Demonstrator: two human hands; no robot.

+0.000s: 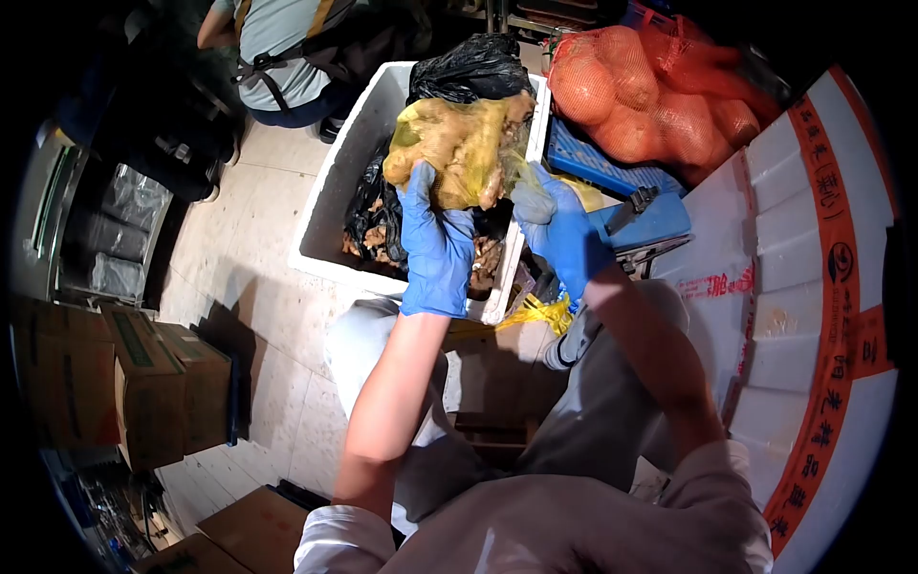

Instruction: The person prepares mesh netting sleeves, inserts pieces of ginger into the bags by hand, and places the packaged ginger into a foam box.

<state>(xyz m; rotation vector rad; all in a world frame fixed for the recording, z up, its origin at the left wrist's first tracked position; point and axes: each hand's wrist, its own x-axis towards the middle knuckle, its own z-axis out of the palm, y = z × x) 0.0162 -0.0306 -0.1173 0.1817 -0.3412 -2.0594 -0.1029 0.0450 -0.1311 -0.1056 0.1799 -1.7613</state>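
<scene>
A yellow see-through bag (449, 153) full of knobby tan pieces, like ginger, is held over a white foam box (316, 225). My left hand (435, 244), in a blue glove, grips its near underside, thumb up against it. My right hand (569, 230), also gloved in blue, is closed on the loose, crumpled end (532, 196) of the bag at its right side. Inside the box lie black plastic (361, 212) and more brownish knobby pieces (382, 244). A bunched black plastic bag (469, 69) sits at the box's far end.
Red net sacks of onions (626, 96) rest on a blue crate (612, 158) to the right. A large white foam panel (803, 287) with orange tape stands at far right. Cardboard boxes (153, 383) are stacked left. Another person (282, 62) crouches at the back.
</scene>
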